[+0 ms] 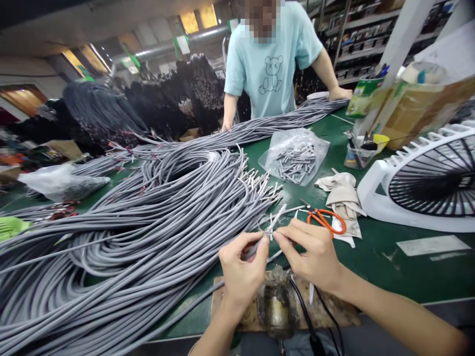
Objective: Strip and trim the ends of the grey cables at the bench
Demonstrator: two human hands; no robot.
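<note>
Between the thumb and fingers of my left hand is the end of a grey cable. Its stripped white end points up and away, with thin loose strands about it. My right hand is closed in a pinch at the base of that white end; what exactly the fingertips grip is too small to tell. Below both hands a small motor-like device sits on a wooden board. Orange-handled scissors lie just beyond my right hand.
Coiled grey cables cover the left side. Behind lies a clear bag of short grey pieces. Cloth gloves, a white fan and a tool cup stand right. Across the table, a person touches a long cable bundle.
</note>
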